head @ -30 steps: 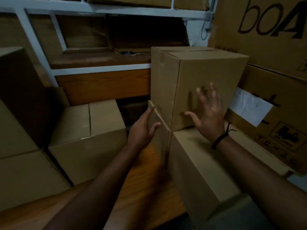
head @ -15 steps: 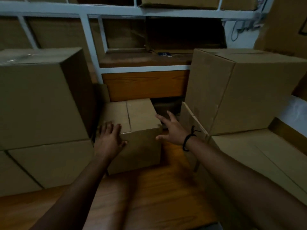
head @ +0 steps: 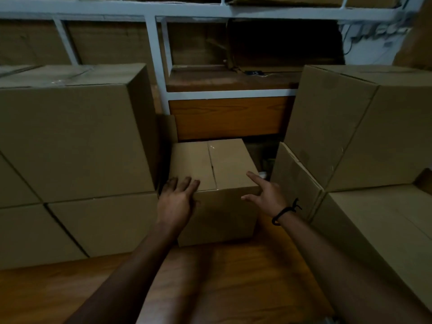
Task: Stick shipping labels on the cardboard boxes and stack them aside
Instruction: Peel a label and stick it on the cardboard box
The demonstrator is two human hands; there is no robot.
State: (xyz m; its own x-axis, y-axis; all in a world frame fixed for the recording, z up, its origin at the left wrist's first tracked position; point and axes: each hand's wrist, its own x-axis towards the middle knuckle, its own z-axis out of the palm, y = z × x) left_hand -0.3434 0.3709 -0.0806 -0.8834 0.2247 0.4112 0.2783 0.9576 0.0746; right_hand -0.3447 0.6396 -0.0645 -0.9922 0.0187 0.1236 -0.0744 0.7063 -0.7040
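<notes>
Hands bracket small box (head: 217, 174) for lift: left hand (head: 176, 199) flat on 9 o'clock corner; right hand (head: 265, 195) open, nearing 3 o'clock edge.

White metal shelving (head: 159, 66), wooden floor (head: 233, 277), perhaps a phone (head: 253, 72).

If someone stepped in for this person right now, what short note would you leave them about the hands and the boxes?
Left hand: open, fingers lying on the near left top edge of the small box; no grip closed yet.
Right hand: open, at the box's near right corner, fingers spread; whether it touches is unclear.
Small box: on the wooden surface, flaps shut, between the left stack and the right stack.
Done: nothing visible; no label shows on this box.
Left: pull the box forward, stick on a label, stack it aside. No labels are in view.
</notes>
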